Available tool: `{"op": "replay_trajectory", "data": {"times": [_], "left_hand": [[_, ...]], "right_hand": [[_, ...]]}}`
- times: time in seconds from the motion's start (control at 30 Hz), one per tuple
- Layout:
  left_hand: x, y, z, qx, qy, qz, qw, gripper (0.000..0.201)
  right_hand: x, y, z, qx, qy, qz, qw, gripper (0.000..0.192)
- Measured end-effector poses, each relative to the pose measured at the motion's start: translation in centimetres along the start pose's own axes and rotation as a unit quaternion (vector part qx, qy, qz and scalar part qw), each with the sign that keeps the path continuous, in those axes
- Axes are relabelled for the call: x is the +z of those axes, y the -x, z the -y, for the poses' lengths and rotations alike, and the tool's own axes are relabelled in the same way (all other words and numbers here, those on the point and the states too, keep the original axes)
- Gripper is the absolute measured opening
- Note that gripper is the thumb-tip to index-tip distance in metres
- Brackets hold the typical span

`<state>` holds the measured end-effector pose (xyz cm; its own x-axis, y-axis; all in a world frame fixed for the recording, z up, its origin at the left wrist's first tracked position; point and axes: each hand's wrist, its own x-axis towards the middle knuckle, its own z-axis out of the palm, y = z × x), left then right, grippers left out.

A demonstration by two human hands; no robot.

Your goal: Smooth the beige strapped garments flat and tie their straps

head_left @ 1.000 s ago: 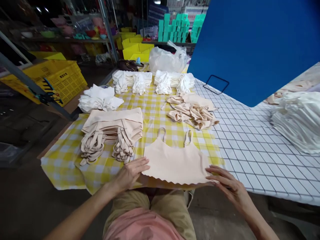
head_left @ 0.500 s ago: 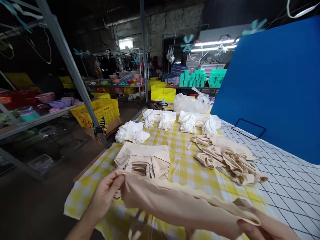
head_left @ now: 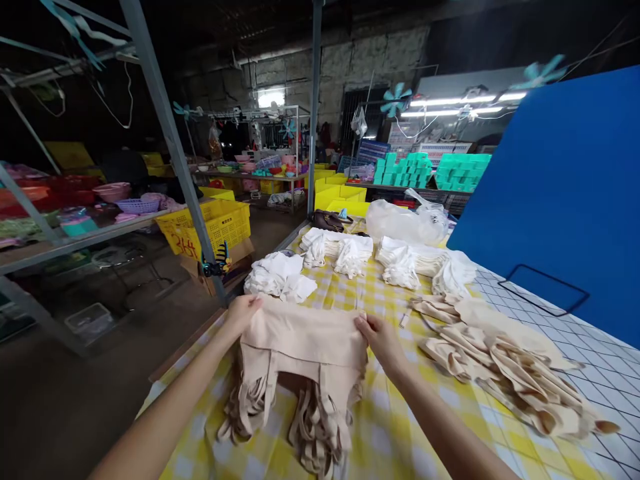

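A beige strappy top lies spread flat over a pile of like pieces, whose straps hang in loose bunches toward me. My left hand pinches the far left corner of this top. At its far right corner, my right hand is closed on the fabric with thumb and fingers. To the right, a rumpled heap of beige pieces rests on the yellow checked cloth.
Beyond the pile are a loose white heap and two white garment stacks. A clear plastic bag stands behind them. A blue board leans at right. A metal post and yellow crate are at left.
The top that was stretched between my hands close to me now lies on the pile. Both hands have moved away from me, the right one also leftward. The view has shifted slightly.
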<state>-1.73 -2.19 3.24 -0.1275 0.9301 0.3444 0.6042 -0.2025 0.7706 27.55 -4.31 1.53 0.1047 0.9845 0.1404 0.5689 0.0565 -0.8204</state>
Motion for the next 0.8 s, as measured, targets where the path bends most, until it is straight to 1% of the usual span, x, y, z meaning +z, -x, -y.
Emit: {"op": "replay_trajectory", "data": {"times": [0.07,0.13,0.27,0.33,0.43,0.5,0.57,0.6,0.7,0.73,0.8], "left_hand": [[1.3,-0.7,1.0,0.021,-0.047,-0.001,0.999,0.032],[1.9,-1.0,1.6,0.046,-0.088,-0.002,0.995,0.030],[2.2,-1.3,2.2,0.084,-0.153,-0.009,0.985,0.027],[2.4,-1.5,2.5,0.093,-0.180,-0.014,0.979,0.027],[2.9,-1.4,2.6,0.096,-0.224,-0.016,0.970,0.026],[3.1,-1.2,2.4,0.071,-0.301,-0.008,0.951,0.020],[3.0,-0.9,1.8,0.048,-0.391,0.001,0.919,0.019],[2.9,-0.6,1.4,0.045,-0.428,0.003,0.903,0.022],[2.4,0.3,-0.2,0.082,-0.477,-0.004,0.875,0.033],[2.1,0.7,-0.7,0.096,-0.483,-0.006,0.871,0.035],[1.4,1.6,-1.7,0.127,-0.477,-0.007,0.869,0.037]], "right_hand": [[1.2,-1.5,-1.6,0.018,0.047,-0.013,0.999,0.033],[1.6,-2.1,-2.3,0.025,0.068,-0.020,0.997,0.030],[1.7,-2.4,-2.4,0.031,0.103,-0.026,0.994,0.030],[1.8,-2.5,-2.3,0.038,0.118,-0.026,0.992,0.029],[2.2,-2.6,-2.4,0.042,0.161,-0.028,0.986,0.024],[2.4,-2.4,-2.6,0.045,0.184,-0.030,0.981,0.018],[2.5,-2.0,-2.8,0.049,0.177,-0.035,0.982,0.016],[2.5,-1.8,-2.9,0.047,0.165,-0.037,0.984,0.018],[1.6,-0.8,-3.7,0.028,0.127,-0.046,0.990,0.030],[1.0,-0.4,-4.2,0.020,0.122,-0.058,0.991,0.031],[-1.0,0.3,-5.6,0.004,0.140,-0.102,0.985,0.032]]}}
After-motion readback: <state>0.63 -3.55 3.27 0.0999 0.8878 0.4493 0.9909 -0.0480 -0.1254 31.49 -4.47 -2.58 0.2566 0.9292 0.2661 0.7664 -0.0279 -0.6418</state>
